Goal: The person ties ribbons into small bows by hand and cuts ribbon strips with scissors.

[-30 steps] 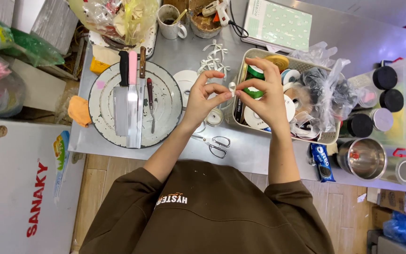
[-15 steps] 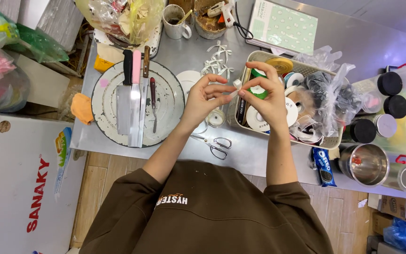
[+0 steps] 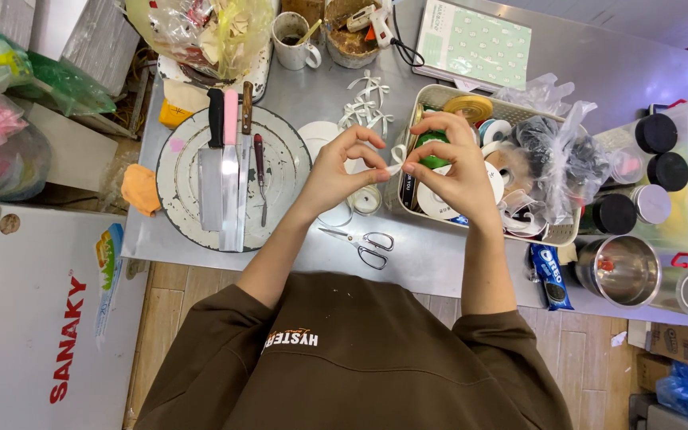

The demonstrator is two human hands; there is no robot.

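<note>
Near the bench's (image 3: 439, 263) left edge a round worn board (image 3: 185, 183) carries a cleaver (image 3: 210, 187) and three knives, untouched. Toward the far edge, just past the hands, a small heap of finished white ribbon bows (image 3: 364, 103) lies on the steel, so several bows look done already, and the one in hand seems partly formed: a short loop of white ribbon (image 3: 396, 157) spans the gap between both hands above the middle of the bench, not yet laid with the others. Scissors (image 3: 368, 245) rest closed near the front edge, below the hands.

The left hand (image 3: 336, 171) is raised off the bench, wrist bent inward, thumb and forefinger curled into a ring, its grip narrow and pinching the ribbon's left end. The right hand (image 3: 455, 163) mirrors it over the left rim of the basket (image 3: 555, 235) of ribbon rolls, forefinger and thumb pinched tight on the ribbon's other end, remaining fingers arched above a green roll (image 3: 431, 139). Both forearms angle up from the front edge, elbows apart.
</note>
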